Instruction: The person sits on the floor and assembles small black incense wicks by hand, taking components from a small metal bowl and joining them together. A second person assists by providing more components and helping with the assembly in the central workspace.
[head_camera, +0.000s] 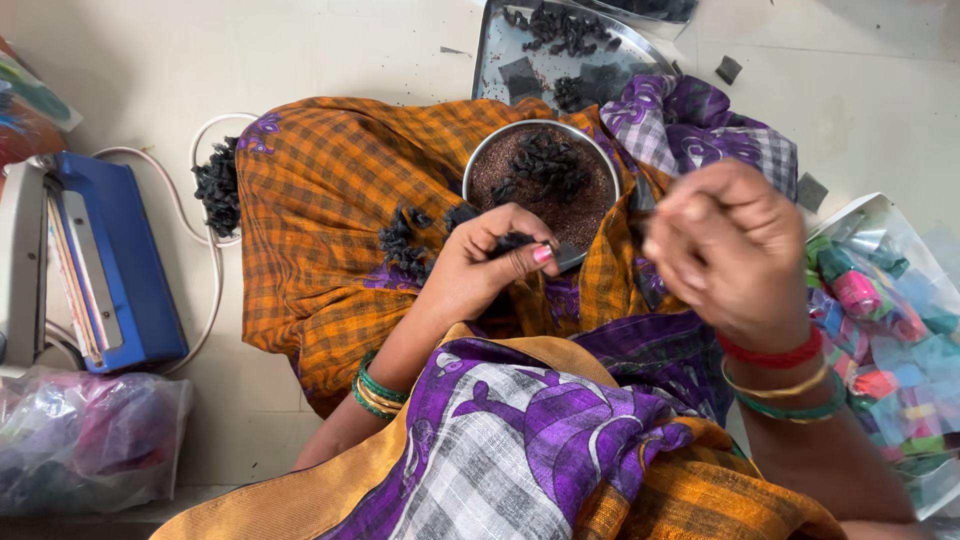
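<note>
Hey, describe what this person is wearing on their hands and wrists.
Both forearms are bare, with no sleeves in view. The left hand has pink-painted nails; its wrist carries a stack of green and gold bangles. The right hand, slightly blurred, has a red bangle at the wrist, then a thin gold bangle and a green bangle behind it. No rings can be made out.

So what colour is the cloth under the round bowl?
Orange checked cloth, seen in the head view.

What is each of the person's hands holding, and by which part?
The left hand pinches a small black clump between thumb and fingertips, above the round metal bowl. The right hand is blurred; whether it holds anything cannot be told.
</note>
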